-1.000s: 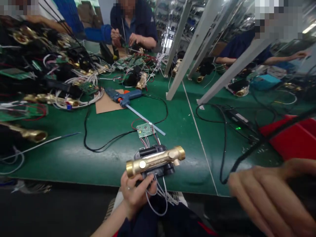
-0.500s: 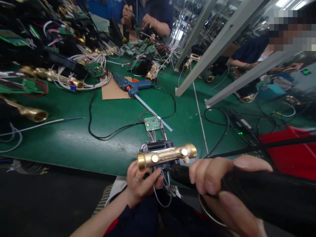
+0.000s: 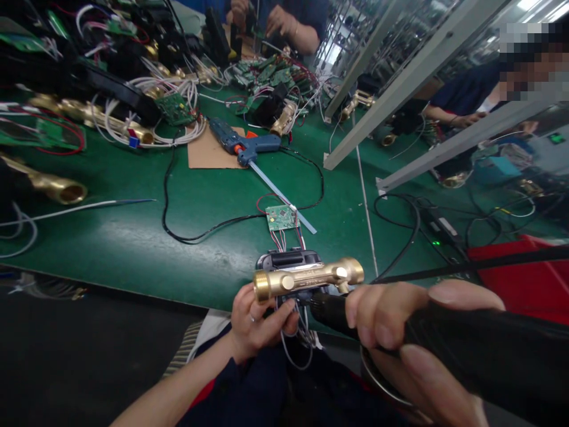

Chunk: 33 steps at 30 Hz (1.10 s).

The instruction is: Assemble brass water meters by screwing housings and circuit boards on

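A brass pipe fitting [image 3: 311, 279] with threaded ends lies across a black plastic housing [image 3: 293, 258] at the table's front edge. Below its left end, my left hand [image 3: 260, 320] is closed on this meter assembly, its thumb beside the grey wires [image 3: 297, 356]. My right hand [image 3: 391, 320] wraps round a black power screwdriver [image 3: 471, 344], whose tip points left at the housing under the fitting. The exact contact of the tip is hidden. Thin wires link the housing to a small green circuit board [image 3: 283, 218] lying just beyond it.
A blue glue gun [image 3: 249, 145] with a long glue stick rests on cardboard [image 3: 200, 155]. Brass fittings, boards and coiled wires are piled at the left. Metal posts [image 3: 400, 89] rise at the right, near a red bin [image 3: 520, 273]. Co-workers' hands [image 3: 282, 24] show across the table.
The whole view has shifted slightly, so things on the table appear a little further right and higher. Both hands keep their hold on the assembly and the screwdriver.
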### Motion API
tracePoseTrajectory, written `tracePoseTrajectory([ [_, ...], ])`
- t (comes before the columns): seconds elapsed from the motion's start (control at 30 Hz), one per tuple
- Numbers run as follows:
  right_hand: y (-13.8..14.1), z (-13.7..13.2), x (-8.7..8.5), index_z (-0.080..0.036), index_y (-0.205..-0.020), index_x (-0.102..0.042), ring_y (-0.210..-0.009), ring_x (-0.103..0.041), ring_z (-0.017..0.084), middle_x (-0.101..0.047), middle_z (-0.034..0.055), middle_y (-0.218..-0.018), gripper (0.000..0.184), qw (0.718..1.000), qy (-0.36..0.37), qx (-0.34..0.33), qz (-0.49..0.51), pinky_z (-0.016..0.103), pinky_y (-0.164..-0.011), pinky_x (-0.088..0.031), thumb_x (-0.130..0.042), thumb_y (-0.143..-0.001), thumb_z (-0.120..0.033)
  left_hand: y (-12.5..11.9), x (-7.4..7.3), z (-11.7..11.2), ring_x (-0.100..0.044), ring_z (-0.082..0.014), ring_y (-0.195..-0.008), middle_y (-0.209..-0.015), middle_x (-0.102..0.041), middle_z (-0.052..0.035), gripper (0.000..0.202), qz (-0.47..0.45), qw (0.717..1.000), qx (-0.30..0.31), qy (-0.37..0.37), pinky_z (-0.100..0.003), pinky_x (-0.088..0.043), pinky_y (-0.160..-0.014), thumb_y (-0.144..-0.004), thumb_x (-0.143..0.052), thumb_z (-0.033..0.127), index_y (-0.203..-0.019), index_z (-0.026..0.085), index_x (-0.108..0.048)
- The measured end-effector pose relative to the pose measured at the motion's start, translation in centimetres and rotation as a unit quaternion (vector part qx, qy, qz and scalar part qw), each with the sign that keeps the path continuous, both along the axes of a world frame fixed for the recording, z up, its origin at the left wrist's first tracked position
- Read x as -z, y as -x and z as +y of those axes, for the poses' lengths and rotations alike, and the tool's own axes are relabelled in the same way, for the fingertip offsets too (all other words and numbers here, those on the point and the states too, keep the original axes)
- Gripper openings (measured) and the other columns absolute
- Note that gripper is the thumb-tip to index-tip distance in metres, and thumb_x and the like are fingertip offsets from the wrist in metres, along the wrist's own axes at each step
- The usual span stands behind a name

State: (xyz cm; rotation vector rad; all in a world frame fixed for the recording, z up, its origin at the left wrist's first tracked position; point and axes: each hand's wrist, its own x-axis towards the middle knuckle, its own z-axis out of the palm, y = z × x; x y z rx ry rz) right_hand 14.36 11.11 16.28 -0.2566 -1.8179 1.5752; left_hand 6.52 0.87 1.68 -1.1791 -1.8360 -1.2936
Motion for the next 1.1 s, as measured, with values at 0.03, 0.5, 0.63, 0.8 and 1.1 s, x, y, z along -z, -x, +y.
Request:
tracePoseTrajectory([
  [0.03,0.1,-0.1,0.0,-0.027,-0.111,-0.046,-0.052,-0.050,0.012,-0.050,-0.0051,-0.063,0.028,1.000,0.001,-0.001,0.027,0.031,-0.054,-0.043,-0.058,-0.086,-0.026,0.0,0.1,0.0,-0.053,-0.0146,-0.074,-0.067,-0.048,0.0006,0.008,-0.002,1.000,0.000,-0.002,-0.031,-0.050,-0.078,-0.078,-0.063,0.029,-0.074,0.026,-0.070],
  [0.5,1.1,-0.2,-0.7,-0.025,-0.099,-0.050,-0.052,-0.052,0.013,-0.051,-0.0044,-0.062,0.019,0.999,0.018,-0.046,-0.006,0.031,-0.052,-0.045,-0.062,-0.084,-0.022,-0.2,0.7,0.1,-0.052,-0.0154,-0.075,-0.067,-0.049,0.0008,0.007,0.000,1.000,-0.003,-0.010,-0.031,-0.051,-0.077,-0.077,-0.063,0.029,-0.079,0.028,-0.070],
  [0.63,1.4,-0.3,-0.5,-0.025,-0.100,-0.051,-0.051,-0.052,0.012,-0.051,-0.0051,-0.061,0.018,0.998,0.012,-0.060,-0.008,0.030,-0.051,-0.045,-0.060,-0.085,-0.021,0.0,0.4,0.0,-0.051,-0.0154,-0.077,-0.067,-0.049,0.0008,0.005,0.011,1.000,0.003,0.001,-0.029,-0.050,-0.078,-0.076,-0.065,0.027,-0.077,0.028,-0.070],
  [0.8,1.8,0.1,1.0,-0.028,-0.119,-0.050,-0.051,-0.050,0.012,-0.050,-0.0047,-0.062,0.035,0.993,0.024,-0.115,0.004,0.028,-0.051,-0.044,-0.060,-0.085,-0.027,0.1,0.2,0.0,-0.051,-0.0148,-0.072,-0.067,-0.051,0.0005,0.006,0.021,1.000,0.001,0.014,-0.028,-0.050,-0.073,-0.077,-0.064,0.027,-0.078,0.027,-0.070],
  [1.1,-2.3,10.6,0.6,-0.023,-0.100,-0.061,-0.040,-0.035,0.006,-0.044,-0.0078,-0.055,0.035,0.965,0.258,0.039,0.012,0.018,-0.040,-0.039,-0.068,-0.069,-0.036,1.0,0.4,-4.0,-0.063,-0.0154,-0.083,-0.084,-0.062,-0.0038,0.026,-0.052,0.991,0.106,0.057,-0.028,-0.054,-0.076,-0.078,-0.049,0.007,-0.091,0.022,-0.066],
])
